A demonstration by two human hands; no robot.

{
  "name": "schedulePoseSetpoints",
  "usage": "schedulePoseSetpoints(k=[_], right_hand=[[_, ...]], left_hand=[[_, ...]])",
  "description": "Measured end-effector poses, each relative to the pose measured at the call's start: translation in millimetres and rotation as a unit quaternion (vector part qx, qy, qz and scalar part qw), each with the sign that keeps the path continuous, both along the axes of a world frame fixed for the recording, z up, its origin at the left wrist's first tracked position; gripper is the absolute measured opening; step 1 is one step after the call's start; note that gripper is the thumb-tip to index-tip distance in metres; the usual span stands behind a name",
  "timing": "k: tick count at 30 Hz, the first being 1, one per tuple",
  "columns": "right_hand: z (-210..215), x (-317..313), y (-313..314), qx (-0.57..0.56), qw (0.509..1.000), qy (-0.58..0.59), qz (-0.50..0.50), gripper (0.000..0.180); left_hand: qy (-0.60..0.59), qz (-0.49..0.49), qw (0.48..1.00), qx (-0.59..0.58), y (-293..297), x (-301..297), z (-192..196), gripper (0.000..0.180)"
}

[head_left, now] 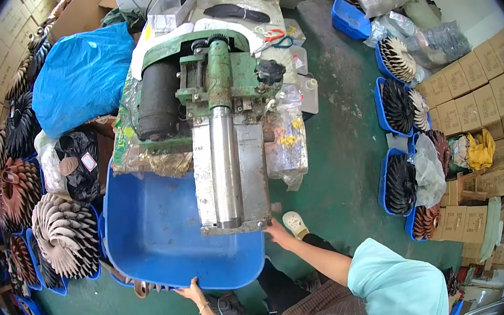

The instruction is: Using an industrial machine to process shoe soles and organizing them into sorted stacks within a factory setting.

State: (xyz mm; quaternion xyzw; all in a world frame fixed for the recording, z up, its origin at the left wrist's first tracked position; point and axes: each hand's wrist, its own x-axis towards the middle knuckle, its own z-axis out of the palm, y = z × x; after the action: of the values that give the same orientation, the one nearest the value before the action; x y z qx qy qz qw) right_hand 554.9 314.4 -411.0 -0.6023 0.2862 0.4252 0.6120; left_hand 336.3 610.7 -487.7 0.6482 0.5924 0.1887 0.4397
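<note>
A large blue plastic tub (167, 229) sits under the front of a green machine (218, 74) with a shiny metal roller (225, 167). My left hand (193, 293) is closed on the tub's near rim, fingers hooked over the edge. By the near right corner of the machine's metal plate (255, 182), my right hand (278, 232) is at the tub's right side. Its fingertips are partly hidden there, so I cannot tell whether they grip the rim. The tub's visible inside holds nothing; the plate and roller hide its right part.
Blue tubs with fanned stacks of shoe soles (65, 235) crowd the left, and more soles (398, 184) line the right. Cardboard boxes (468, 89) are piled along the walls. Red-handled scissors (274, 35) lie on the bench behind the machine. Shoes (227, 308) lie near my feet.
</note>
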Motion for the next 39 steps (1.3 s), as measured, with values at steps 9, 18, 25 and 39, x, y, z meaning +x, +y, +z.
schedulePoseSetpoints(k=[9, 18, 25, 39], right_hand=[[-24.4, 22.2, -15.8, -0.174, 0.963, -0.068, 0.196, 0.078], [79.3, 37.0, -157.1, -0.190, 0.876, -0.240, 0.372, 0.035], [178.5, 345.0, -209.7, -0.328, 0.787, -0.503, 0.143, 0.017], [86.7, 767.9, -45.5, -0.403, 0.593, -0.668, 0.198, 0.036]], left_hand=[[-0.122, 0.079, 0.976, -0.160, -53.8, 43.3, -13.4, 0.098], [0.140, -0.019, 0.911, -0.387, -77.9, 24.6, 67.5, 0.100], [0.096, 0.038, 0.895, -0.434, -156.5, 9.6, 135.9, 0.073], [0.043, -0.185, 0.964, -0.184, -420.5, 74.2, 220.5, 0.019]])
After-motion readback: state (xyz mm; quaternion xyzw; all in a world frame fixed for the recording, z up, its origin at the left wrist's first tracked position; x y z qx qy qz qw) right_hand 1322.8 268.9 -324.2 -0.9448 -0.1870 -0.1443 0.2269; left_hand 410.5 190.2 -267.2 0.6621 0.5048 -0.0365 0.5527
